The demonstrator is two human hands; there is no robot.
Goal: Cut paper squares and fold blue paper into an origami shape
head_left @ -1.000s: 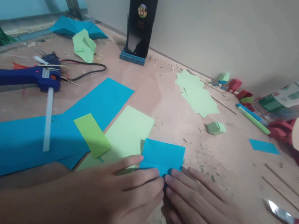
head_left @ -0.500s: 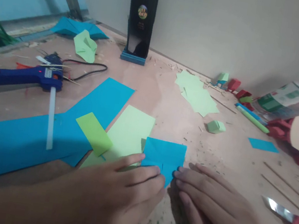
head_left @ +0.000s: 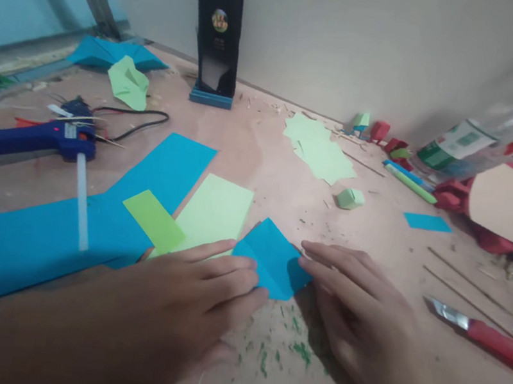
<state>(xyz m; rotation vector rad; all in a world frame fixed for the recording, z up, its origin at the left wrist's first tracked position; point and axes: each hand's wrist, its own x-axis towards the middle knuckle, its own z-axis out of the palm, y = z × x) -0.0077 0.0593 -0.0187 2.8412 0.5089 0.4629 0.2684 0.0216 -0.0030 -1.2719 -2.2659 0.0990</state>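
Observation:
A small square of blue paper (head_left: 278,257) with crease lines is turned cornerwise between my hands, one corner pointing away from me. My left hand (head_left: 205,301) grips its left side, fingers bent over the edge and the thumb mostly out of sight. At its right corner, the fingertips of my right hand (head_left: 365,306) press together on the paper, the thumb hidden beneath. Just beyond my left fingers lie a pale green sheet (head_left: 222,206) and a brighter green strip (head_left: 153,218) overlapping it.
Larger blue paper (head_left: 162,170) and a blue glue gun (head_left: 27,133) lie left. A phone (head_left: 217,36) stands at the back. Right are a folded green piece (head_left: 351,198), a small blue rectangle (head_left: 427,222), a red-handled knife (head_left: 482,331), thin sticks (head_left: 467,277) and a plastic bottle (head_left: 469,138).
The blue paper square has been turned from edge-on to corner-away. My right hand has shifted up to its right corner, and the camera view has swung right.

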